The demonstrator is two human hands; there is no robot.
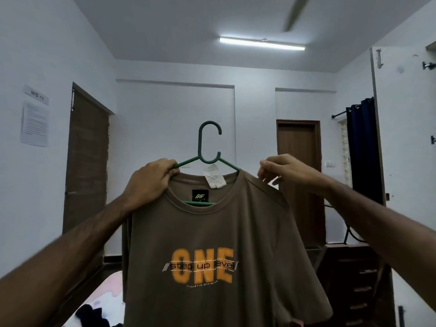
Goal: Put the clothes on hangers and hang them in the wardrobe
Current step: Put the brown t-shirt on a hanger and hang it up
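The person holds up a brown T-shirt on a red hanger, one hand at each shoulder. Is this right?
Not quite: the hanger is green, not red, as the head view shows. The rest holds: the brown T-shirt hangs on it, with the left hand and the right hand at its shoulders.

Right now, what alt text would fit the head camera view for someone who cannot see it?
Two bare arms hold up a brown T-shirt on a green hanger: the left hand grips hanger and collar, the right hand pinches the other shoulder. Behind are white walls, two brown doors and an open wardrobe door at right.
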